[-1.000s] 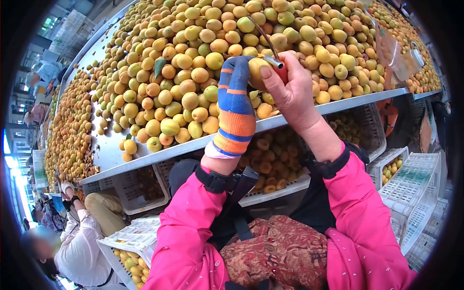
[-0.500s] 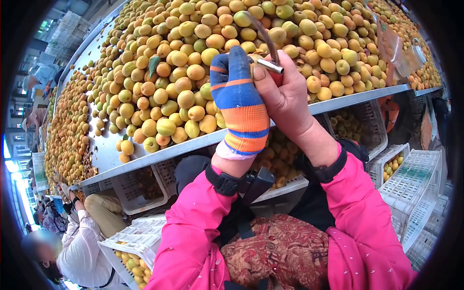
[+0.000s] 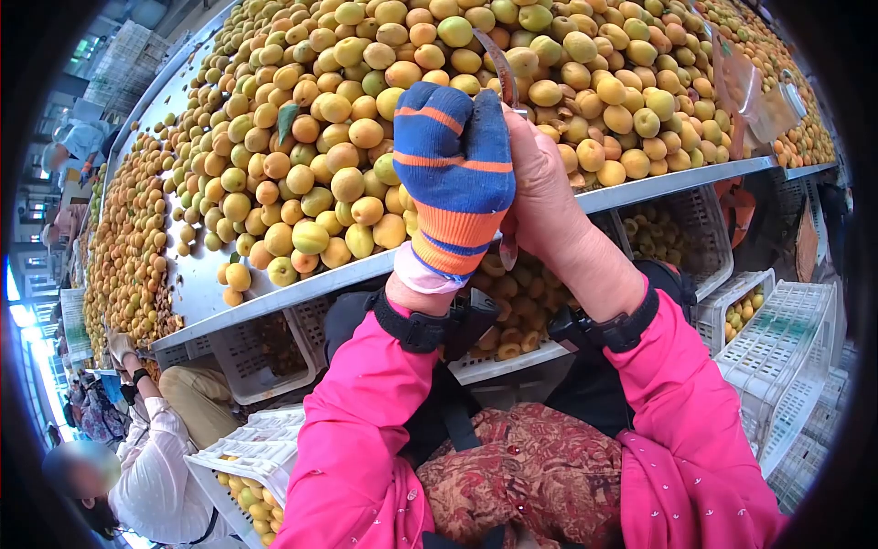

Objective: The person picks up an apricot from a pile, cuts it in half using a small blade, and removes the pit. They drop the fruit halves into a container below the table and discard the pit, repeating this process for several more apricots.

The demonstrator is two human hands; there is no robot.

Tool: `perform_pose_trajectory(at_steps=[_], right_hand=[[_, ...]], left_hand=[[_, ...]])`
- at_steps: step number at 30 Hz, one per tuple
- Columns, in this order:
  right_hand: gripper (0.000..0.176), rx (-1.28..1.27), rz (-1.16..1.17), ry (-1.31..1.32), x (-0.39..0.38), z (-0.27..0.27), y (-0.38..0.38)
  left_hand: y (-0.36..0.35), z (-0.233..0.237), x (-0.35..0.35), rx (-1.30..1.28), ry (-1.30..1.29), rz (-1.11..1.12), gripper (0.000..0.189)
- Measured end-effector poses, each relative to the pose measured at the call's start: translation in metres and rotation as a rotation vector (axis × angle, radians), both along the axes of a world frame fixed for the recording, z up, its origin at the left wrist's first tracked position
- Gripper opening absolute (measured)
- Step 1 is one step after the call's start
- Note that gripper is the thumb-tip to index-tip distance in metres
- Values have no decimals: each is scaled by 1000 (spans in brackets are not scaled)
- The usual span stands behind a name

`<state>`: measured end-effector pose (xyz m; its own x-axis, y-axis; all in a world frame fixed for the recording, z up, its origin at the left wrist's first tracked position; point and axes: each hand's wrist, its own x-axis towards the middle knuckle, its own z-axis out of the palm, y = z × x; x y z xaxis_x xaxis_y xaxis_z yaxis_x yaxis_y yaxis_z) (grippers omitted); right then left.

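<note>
My left hand (image 3: 455,174), in a blue and orange striped glove, is closed into a fist with its back to the camera. The apricot it held a moment ago is hidden behind the glove. Pressed against it from the right, my bare right hand (image 3: 549,206) grips a small curved knife (image 3: 500,64), whose blade sticks up above the glove. Both hands hover over the front edge of a metal table (image 3: 274,297) heaped with yellow and orange apricots (image 3: 320,137). A small brownish piece (image 3: 508,252) shows just below the hands.
Under the table edge a white crate (image 3: 512,302) holds cut apricots. Empty white crates (image 3: 777,357) are stacked at the right. A seated person in white (image 3: 155,467) works at the lower left beside another crate (image 3: 256,457). A plastic bag (image 3: 745,91) lies on the fruit at the far right.
My left hand has turned and closed over the apricot, hiding it. The knife's red handle is now hidden too. Both hands have drawn slightly down and closer to me.
</note>
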<state>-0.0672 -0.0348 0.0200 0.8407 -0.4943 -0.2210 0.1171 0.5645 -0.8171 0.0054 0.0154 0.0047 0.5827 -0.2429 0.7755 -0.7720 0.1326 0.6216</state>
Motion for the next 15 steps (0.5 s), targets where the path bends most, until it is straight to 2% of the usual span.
perform_pose_trajectory(at_steps=[5,7,11,13,14,15], right_hand=[[38,53,94,61,-3,-3,-4],[40,70,120,79,-2,-8,-5],[39,105,145,121,-5,-6,-5],[37,73,127,100,1,-7,-4],[34,-239,-59,16,9,-13,-2],[31,-550,-251,-70,14,-18,-2]], left_hand=[[1,6,-4,1,-14,-21,16],[5,7,-2,162,-105,-29,15],[1,-2,0,28,-59,-133,12],[3,-2,7,49,-148,11,12],[3,-1,2,49,-153,16,12],[-1,1,-8,-169,408,-93,13]])
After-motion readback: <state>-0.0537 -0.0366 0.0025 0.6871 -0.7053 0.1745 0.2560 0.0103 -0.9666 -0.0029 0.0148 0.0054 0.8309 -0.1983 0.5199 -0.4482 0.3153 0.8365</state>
